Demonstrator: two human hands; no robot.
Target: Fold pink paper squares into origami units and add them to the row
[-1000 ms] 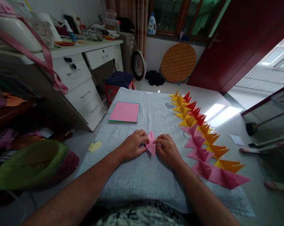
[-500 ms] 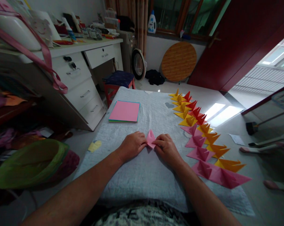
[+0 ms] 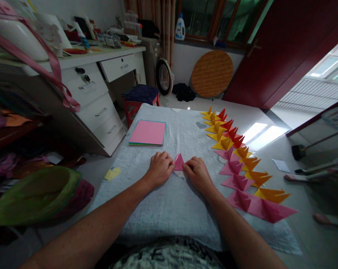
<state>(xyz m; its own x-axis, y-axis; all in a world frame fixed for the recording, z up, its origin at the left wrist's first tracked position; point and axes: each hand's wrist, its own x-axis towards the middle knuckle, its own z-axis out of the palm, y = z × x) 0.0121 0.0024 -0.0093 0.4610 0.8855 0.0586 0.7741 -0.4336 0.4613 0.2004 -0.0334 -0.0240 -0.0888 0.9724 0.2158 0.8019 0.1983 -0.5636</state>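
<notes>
A small folded piece of pink origami paper point(image 3: 179, 163) stands between my hands over the middle of the cloth-covered table point(image 3: 163, 209); it now shows as a triangle with its point away from me. My left hand point(image 3: 161, 168) pinches its left corner, fingers curled. At the right corner, my right hand point(image 3: 197, 172) grips it between thumb and fingertips. Beyond my left hand lies a stack of square paper point(image 3: 148, 133), pink on top with blue and green edges below. To the right, pink folded paper cranes point(image 3: 238, 182) stand in a row.
Yellow paper cranes point(image 3: 223, 143), red ones point(image 3: 236, 137) and orange ones point(image 3: 257, 178) line the table's right side. A stool point(image 3: 141, 94) stands past the far left corner, near a white desk point(image 3: 102, 112). A green-lined bin point(image 3: 34, 194) sits on the floor at left.
The pink paper has gone from a diamond shape to a triangle, its near part folded up or turned under. Both hands stay at its sides, the left slightly raised.
</notes>
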